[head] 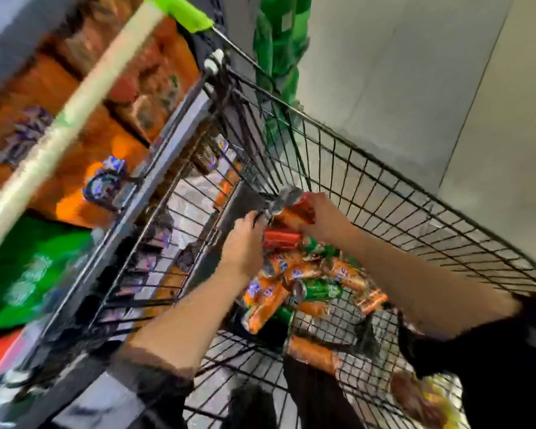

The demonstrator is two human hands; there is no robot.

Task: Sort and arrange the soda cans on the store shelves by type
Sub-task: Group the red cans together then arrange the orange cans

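Inside the wire cart (369, 187), both hands reach among loose soda cans (291, 283).
Right hand (322, 212) grips an orange can (294, 209); left hand (245, 239) curls over the pile (grasp unclear), beside blurred shelves (75, 125).

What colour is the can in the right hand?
Orange, with a silver top. The right hand holds the can; the head view shows it, blurred.

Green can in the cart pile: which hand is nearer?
Left. The left hand is up and to the left of the green can; the right hand, holding an orange can, is higher and farther.
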